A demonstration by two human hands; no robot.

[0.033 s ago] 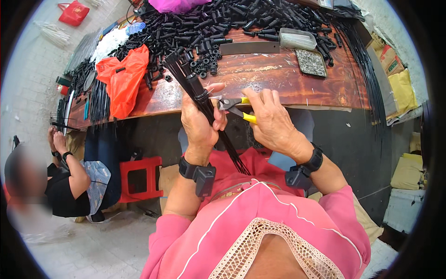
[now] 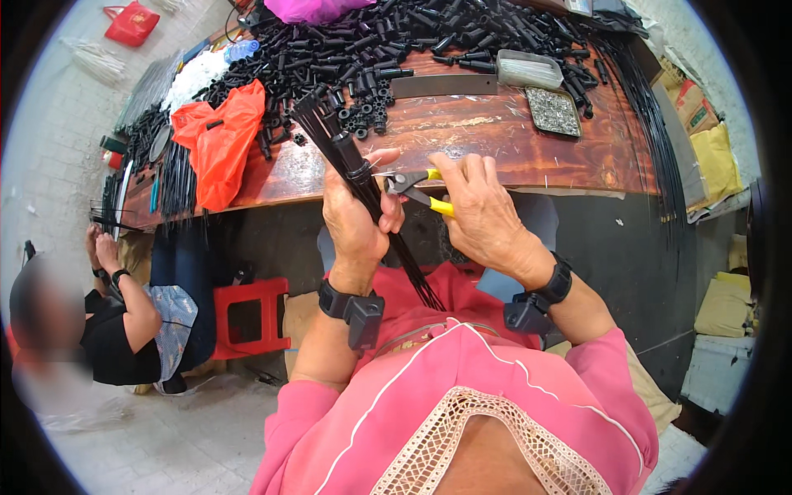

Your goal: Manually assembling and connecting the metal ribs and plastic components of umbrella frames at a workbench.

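My left hand (image 2: 353, 221) is closed around a bundle of thin black rods (image 2: 406, 262). The bundle slants from the table edge down towards my lap. Short black sleeve-like parts (image 2: 346, 153) sit on its upper end, where the rods fan out. My right hand (image 2: 488, 216) grips yellow-handled pliers (image 2: 410, 183) with a dark metal head. Their jaws point left, at the bundle beside my left fingers; whether they bite on anything is too small to tell. A thin pale strand shows by the jaws.
Black tubular parts (image 2: 330, 54) are heaped across the wooden table (image 2: 462, 136). A flat metal bar (image 2: 444, 86), a clear plastic box (image 2: 529, 69) and a tray of small pieces (image 2: 553, 111) lie right. An orange bag (image 2: 219, 148) hangs over the edge. Another person (image 2: 124, 313) works at left, near a red stool (image 2: 252, 318).
The pliers' head has shifted very slightly left, towards the bundle. My left hand and the bundle look almost unmoved.
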